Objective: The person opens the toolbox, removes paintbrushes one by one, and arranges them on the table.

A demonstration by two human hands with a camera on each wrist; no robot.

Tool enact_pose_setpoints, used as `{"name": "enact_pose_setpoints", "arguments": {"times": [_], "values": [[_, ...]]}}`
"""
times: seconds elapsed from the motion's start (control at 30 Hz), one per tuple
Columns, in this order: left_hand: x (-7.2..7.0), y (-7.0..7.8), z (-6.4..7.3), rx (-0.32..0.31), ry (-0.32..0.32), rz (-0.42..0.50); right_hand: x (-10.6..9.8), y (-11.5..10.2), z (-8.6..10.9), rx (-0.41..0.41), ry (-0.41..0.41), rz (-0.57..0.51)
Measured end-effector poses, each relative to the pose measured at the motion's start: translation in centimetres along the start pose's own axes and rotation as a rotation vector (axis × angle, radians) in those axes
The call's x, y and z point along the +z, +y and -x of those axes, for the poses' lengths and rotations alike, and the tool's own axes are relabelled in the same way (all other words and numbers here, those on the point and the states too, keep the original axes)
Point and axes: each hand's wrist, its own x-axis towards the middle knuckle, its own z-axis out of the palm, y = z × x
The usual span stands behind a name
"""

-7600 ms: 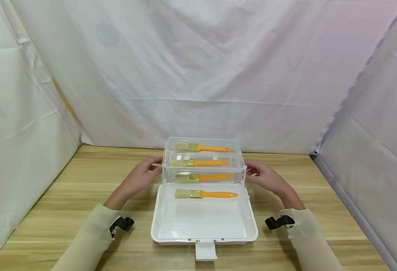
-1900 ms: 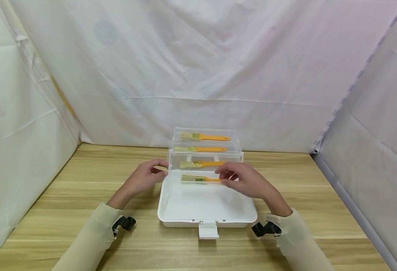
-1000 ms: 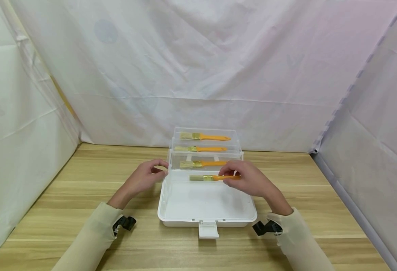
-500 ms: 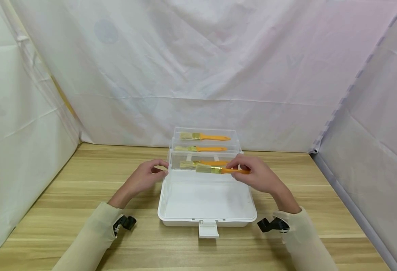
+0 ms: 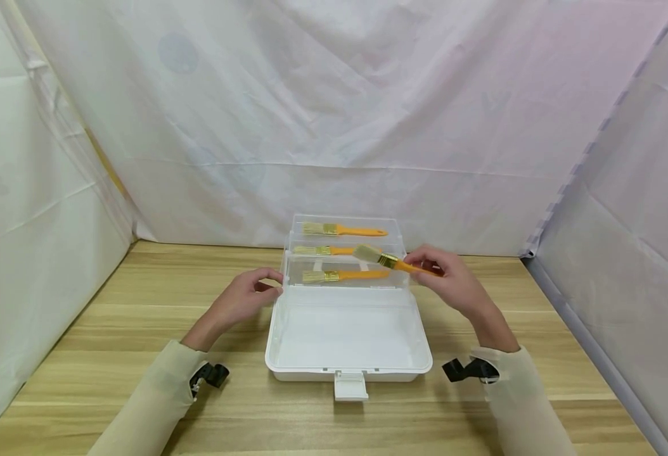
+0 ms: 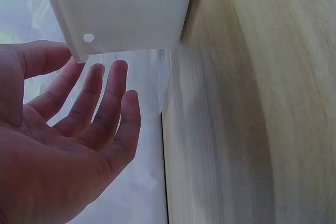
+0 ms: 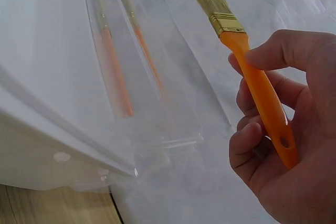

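A paintbrush (image 7: 258, 85) with an orange handle, brass-coloured ferrule and pale bristles is held by my right hand (image 5: 447, 278), thumb and fingers round the handle, bristles pointing up and left. It is raised at the right of an open white storage box (image 5: 345, 329) with clear stepped trays. Three similar brushes lie in the trays: a back brush (image 5: 362, 232), a middle brush (image 5: 314, 251) partly behind the held one, and a front brush (image 5: 357, 275). My left hand (image 6: 79, 124) pinches the box's back left corner between thumb and index finger, its other fingers loosely bent.
The box stands on a wood-grain table (image 5: 157, 304), its front latch (image 5: 350, 386) hanging down. White cloth (image 5: 334, 114) walls the table at the back and both sides. Each sleeve bears a black mount (image 5: 471, 370).
My right hand has picked up the paintbrush from the box's back edge, lifted it up and right, and tilted its bristles upward. Earlier, the box and trays shifted slightly. The left hand stays.
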Motion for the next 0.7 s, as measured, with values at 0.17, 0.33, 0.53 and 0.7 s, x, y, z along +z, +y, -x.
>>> {"name": "enact_pose_setpoints", "arguments": {"times": [0.17, 0.33, 0.53, 0.7], "values": [[0.0, -0.1, 0.0, 0.002, 0.000, 0.001, -0.4, 0.8, -0.1, 0.047, 0.060, -0.022], [0.0, -0.2, -0.1, 0.006, -0.002, 0.000, -0.9, 1.2, 0.0, 0.073, 0.117, -0.081], [0.0, -0.3, -0.1, 0.000, 0.000, -0.005, -1.3, 1.7, 0.0, 0.114, 0.171, -0.140], [0.0, -0.4, -0.2, -0.001, 0.001, -0.008, -1.7, 2.3, 0.0, 0.165, 0.198, -0.152]]}}
